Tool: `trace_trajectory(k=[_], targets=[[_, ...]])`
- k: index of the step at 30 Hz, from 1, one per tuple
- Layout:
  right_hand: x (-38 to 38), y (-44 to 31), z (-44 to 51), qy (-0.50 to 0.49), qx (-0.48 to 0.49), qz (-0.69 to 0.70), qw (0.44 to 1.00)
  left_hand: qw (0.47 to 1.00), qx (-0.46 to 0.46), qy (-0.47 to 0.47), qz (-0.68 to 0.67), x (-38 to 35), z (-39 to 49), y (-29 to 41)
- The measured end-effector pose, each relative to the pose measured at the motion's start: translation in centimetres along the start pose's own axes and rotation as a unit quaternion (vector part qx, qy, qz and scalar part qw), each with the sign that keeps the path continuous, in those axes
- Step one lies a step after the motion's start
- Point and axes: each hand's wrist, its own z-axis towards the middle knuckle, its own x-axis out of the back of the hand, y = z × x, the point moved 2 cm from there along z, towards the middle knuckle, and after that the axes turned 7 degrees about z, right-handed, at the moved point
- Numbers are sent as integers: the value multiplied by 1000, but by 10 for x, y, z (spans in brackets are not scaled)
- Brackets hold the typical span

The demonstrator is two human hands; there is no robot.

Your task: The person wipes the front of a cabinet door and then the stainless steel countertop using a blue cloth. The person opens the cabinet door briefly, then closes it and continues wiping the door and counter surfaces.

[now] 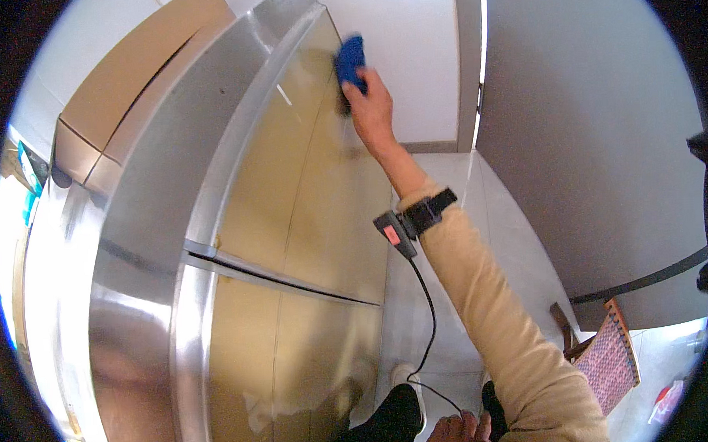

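My right hand (372, 110) grips a blue cloth (351, 58) at the far upper end of a glossy yellowish panel (304, 164), near the white wall. The panel is the front of a stainless steel cabinet (161, 152), and a dark gap divides it from a nearer panel (246, 338). A black device (422, 217) is strapped over the beige sleeve at my right wrist, and a thin black cable (434, 312) runs down from it. Low in the picture, between my legs, my left hand (458, 434) is partly cut off. The cable reaches its fingers; whether they hold it cannot be told.
A cardboard box (146, 70) lies along the cabinet top. To the right stands a large grey panel (587, 139), with a low folding stool (609, 355) with a woven seat beneath it. Grey tiled floor (436, 336) runs between cabinet and panel.
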Motion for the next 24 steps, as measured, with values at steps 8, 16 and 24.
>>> trace_trajectory(k=[8,16,24], targets=[[19,80,-34,-2,-48,-128,991,1000,9,-1,3,5,6,-1],[94,257,-234,-75,-293,-157,940,1000,27,-10,3,10,15,-3],[104,303,-274,-176,-401,-274,856,1000,28,-12,2,11,21,-4]])
